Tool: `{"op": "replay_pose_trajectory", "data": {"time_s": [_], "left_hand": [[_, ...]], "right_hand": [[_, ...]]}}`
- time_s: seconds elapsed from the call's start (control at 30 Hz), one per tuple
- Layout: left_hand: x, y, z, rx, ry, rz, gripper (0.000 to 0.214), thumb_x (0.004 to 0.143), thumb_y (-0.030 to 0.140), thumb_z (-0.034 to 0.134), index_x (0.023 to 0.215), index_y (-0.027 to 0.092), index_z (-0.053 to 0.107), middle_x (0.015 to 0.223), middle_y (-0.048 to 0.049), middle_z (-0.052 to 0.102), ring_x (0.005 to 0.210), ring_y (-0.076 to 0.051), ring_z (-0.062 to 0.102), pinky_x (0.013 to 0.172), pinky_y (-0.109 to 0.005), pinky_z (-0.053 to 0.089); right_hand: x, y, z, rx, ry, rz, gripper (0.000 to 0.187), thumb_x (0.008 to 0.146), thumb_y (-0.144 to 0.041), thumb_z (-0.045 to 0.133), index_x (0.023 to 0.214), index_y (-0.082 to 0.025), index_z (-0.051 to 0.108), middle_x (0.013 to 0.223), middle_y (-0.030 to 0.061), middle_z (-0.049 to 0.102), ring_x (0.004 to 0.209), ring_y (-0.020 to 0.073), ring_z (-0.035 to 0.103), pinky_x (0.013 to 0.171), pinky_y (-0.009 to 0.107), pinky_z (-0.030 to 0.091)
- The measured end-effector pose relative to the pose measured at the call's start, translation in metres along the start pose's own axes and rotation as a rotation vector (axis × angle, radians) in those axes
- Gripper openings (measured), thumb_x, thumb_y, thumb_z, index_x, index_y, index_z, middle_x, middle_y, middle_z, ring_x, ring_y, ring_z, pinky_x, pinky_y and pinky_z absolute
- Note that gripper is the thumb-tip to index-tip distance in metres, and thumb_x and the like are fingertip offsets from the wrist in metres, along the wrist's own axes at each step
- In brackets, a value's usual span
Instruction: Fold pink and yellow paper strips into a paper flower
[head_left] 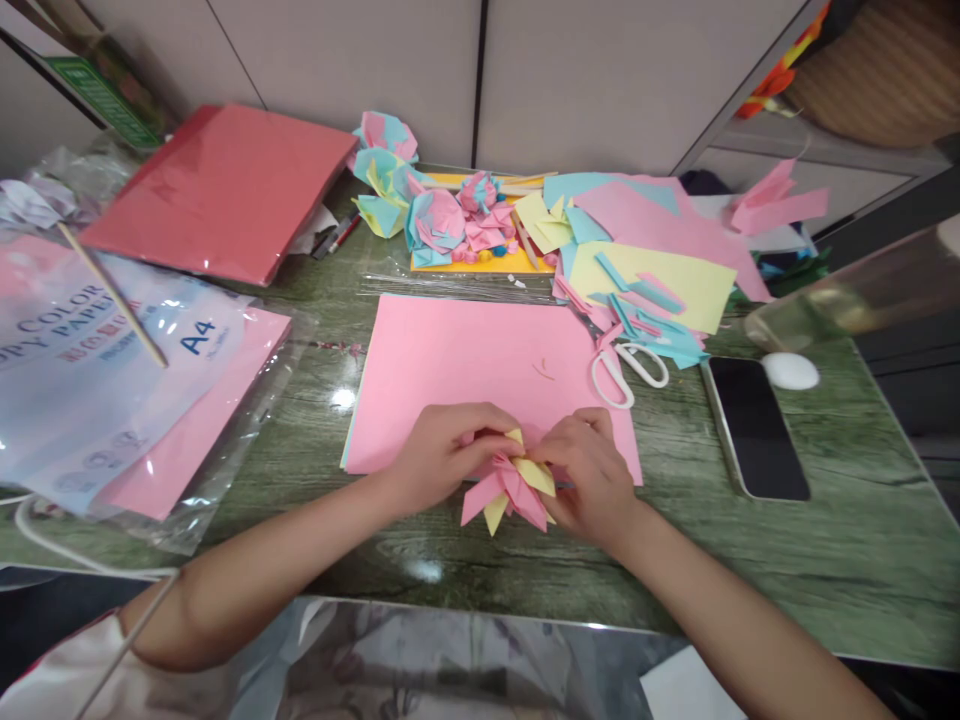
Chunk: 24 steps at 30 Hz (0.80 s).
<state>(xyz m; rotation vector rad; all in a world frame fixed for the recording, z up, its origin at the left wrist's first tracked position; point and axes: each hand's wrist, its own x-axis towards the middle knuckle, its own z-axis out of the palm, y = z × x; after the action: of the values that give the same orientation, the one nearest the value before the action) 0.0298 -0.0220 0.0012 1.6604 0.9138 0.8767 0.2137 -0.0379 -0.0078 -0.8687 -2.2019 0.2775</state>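
Observation:
A paper flower (514, 490) with pointed pink and yellow petals is held between both hands, over the front edge of a stack of pink paper (450, 350). My left hand (454, 445) pinches its upper left petals between thumb and fingers. On the other side my right hand (592, 475) grips the yellow petals, its fingers curled. The flower's underside is hidden. White-handled scissors (622, 372) lie at the right edge of the stack, their blades covered by paper scraps (652, 305).
Finished-looking paper flowers (435, 220) stand at the back beside thin wires (457, 285). A phone (757, 428) and a white oval object (792, 371) lie right. A plastic pack of A4 colour paper (135, 370), a wooden stick (112, 293) and a red folder-like pack (225, 190) occupy the left.

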Motion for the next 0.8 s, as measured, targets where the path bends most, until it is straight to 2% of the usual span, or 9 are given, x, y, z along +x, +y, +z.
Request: {"op": "replay_pose_trajectory", "data": {"time_s": [0.17, 0.27, 0.4, 0.5, 0.67, 0.8], "left_hand": [[0.009, -0.003, -0.007, -0.118, -0.053, -0.185, 0.007, 0.074, 0.019, 0.058, 0.076, 0.014, 0.064, 0.072, -0.0006, 0.065, 0.065, -0.008, 0.057, 0.06, -0.019, 0.044], [0.011, -0.004, -0.01, -0.172, -0.09, -0.249, 0.009, 0.073, 0.02, 0.059, 0.077, 0.014, 0.063, 0.066, 0.0003, 0.063, 0.061, -0.008, 0.056, 0.057, -0.019, 0.043], [0.011, -0.003, -0.011, -0.115, -0.11, -0.225, 0.006, 0.074, 0.017, 0.057, 0.072, 0.014, 0.062, 0.068, 0.0013, 0.062, 0.063, -0.007, 0.055, 0.059, -0.018, 0.043], [0.01, 0.001, -0.012, -0.027, -0.126, -0.168, 0.007, 0.076, 0.017, 0.055, 0.073, 0.015, 0.061, 0.07, 0.0018, 0.062, 0.065, -0.007, 0.054, 0.061, -0.017, 0.043], [0.009, 0.007, -0.013, -0.006, -0.142, -0.142, 0.008, 0.078, 0.018, 0.054, 0.072, 0.015, 0.06, 0.07, 0.0024, 0.061, 0.061, -0.005, 0.054, 0.059, -0.016, 0.042], [0.008, 0.009, -0.012, -0.061, -0.131, -0.14, 0.008, 0.077, 0.02, 0.056, 0.072, 0.015, 0.06, 0.069, 0.0013, 0.061, 0.06, -0.006, 0.054, 0.056, -0.016, 0.042]], "right_hand": [[0.003, -0.002, -0.006, 0.003, 0.023, -0.004, 0.021, 0.077, -0.013, 0.051, 0.097, -0.018, 0.051, 0.082, 0.0033, 0.065, 0.068, 0.0143, 0.058, 0.07, 0.034, 0.036], [0.005, -0.003, -0.009, 0.032, 0.025, -0.023, 0.025, 0.076, -0.01, 0.053, 0.099, -0.02, 0.053, 0.088, 0.0025, 0.068, 0.073, 0.0133, 0.061, 0.074, 0.033, 0.038], [0.005, 0.0, -0.01, 0.115, -0.038, 0.017, 0.021, 0.077, -0.011, 0.055, 0.095, -0.022, 0.055, 0.082, -0.0018, 0.069, 0.069, 0.0106, 0.06, 0.077, 0.033, 0.038], [0.005, 0.0, -0.008, 0.17, -0.024, 0.029, 0.019, 0.077, -0.01, 0.055, 0.091, -0.022, 0.056, 0.08, -0.0016, 0.069, 0.067, 0.0105, 0.06, 0.075, 0.033, 0.038], [0.003, -0.002, -0.005, 0.106, 0.092, -0.067, 0.017, 0.073, -0.01, 0.061, 0.087, -0.019, 0.056, 0.075, 0.0001, 0.069, 0.063, 0.0112, 0.06, 0.065, 0.032, 0.038], [0.003, -0.002, -0.009, 0.02, 0.08, -0.167, 0.012, 0.076, -0.014, 0.06, 0.087, -0.017, 0.057, 0.076, 0.0029, 0.069, 0.064, 0.0115, 0.06, 0.064, 0.032, 0.037]]}}
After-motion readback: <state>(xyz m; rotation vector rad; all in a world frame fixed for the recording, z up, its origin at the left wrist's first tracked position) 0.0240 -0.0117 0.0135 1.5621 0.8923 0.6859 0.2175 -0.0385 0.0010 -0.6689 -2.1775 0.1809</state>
